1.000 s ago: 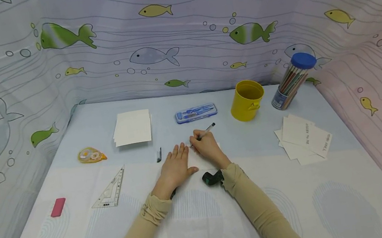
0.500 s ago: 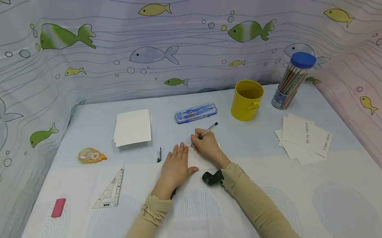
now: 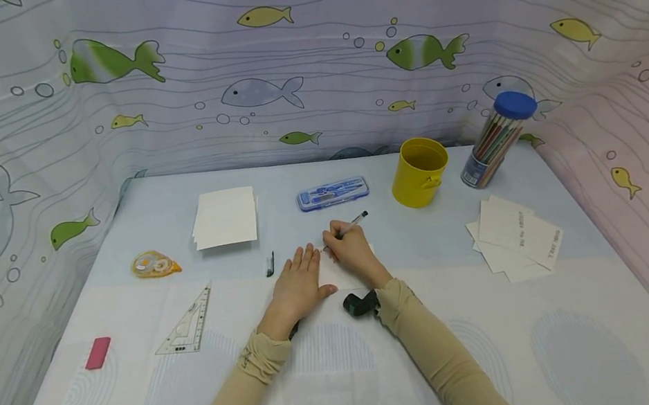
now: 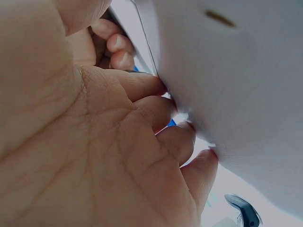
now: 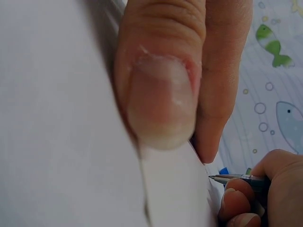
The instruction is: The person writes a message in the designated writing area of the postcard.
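Note:
My right hand (image 3: 349, 249) pinches a pen (image 3: 359, 217), its tip down on a small white card (image 3: 338, 276) and its back end leaning right. In the right wrist view the pen's metal tip (image 5: 214, 177) shows ahead of the curled fingers (image 5: 237, 198). My left hand (image 3: 298, 285) lies flat with straight fingers at the card's left side, its thumb (image 5: 161, 104) close and large in that view. A pen cap (image 3: 270, 264) with a dark clip lies left of the left fingers. Both hands hide much of the card.
Behind are a card stack (image 3: 224, 217), a blue case (image 3: 332, 193), a yellow bucket (image 3: 419, 172) and a pencil jar (image 3: 499, 139). Written cards (image 3: 518, 236) lie right. Correction tape (image 3: 154, 264), a set square (image 3: 187, 324) and a pink eraser (image 3: 98, 353) lie left.
The pen in my right hand tilts and shifts very slightly at its upper end. My left hand stays in place on the card.

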The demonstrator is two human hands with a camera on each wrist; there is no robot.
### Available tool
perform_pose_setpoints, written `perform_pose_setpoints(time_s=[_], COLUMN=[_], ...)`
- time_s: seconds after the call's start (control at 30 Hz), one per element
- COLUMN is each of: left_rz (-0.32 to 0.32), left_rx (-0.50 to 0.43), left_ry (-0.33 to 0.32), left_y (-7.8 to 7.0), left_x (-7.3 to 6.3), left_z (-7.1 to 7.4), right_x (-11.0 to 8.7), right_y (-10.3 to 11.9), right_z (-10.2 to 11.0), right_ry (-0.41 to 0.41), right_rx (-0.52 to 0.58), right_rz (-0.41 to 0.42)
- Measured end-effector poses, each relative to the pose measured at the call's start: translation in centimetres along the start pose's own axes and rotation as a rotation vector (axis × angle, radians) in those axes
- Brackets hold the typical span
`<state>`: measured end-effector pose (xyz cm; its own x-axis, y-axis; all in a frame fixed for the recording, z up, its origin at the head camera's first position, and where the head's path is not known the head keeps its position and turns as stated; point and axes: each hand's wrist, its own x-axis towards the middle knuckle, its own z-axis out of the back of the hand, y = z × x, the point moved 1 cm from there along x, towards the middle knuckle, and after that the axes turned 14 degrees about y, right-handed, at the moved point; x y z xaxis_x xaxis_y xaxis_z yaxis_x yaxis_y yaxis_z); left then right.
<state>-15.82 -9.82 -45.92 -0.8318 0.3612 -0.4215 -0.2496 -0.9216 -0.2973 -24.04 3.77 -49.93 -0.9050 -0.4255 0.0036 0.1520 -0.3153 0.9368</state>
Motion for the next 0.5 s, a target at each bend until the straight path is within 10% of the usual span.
perform_pose_setpoints(time_s=[0.5], left_rz=[0.002], left_rx=[0.006], left_ry=[-0.006], left_y=[-0.04], left_x=[-0.02], left_z=[-0.06], right_x=[-0.27], right_y=[-0.10], right_z=[0.05], right_ry=[-0.048], right_rx=[0.044], right_rz=[0.031])
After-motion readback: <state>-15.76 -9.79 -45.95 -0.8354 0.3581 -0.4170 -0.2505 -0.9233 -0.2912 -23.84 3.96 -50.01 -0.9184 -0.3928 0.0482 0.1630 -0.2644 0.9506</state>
